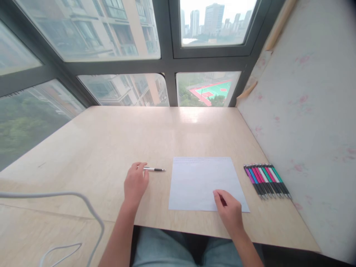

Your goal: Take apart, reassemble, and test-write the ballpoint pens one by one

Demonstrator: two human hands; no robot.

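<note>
On the left of the desk, my left hand [136, 181] has its thumb and fingers closed about the rear end of a white pen [154, 169] with a black grip. The pen lies nearly level, its tip pointing right. My right hand [229, 211] is curled over the lower right part of a sheet of white paper [198, 183], thumb and forefinger drawn together, with nothing visible between them. Faint lines of writing run along the paper's top edge. Right of the paper, several pens [266, 181] in purple, blue, pink, white and green lie side by side.
The pale wooden desk [133, 135] reaches back to grey-framed windows. A flower-patterned wall [306, 122] borders it on the right, close to the row of pens. A grey cable [91, 209] loops across the lower left. The desk's front edge is just above my legs.
</note>
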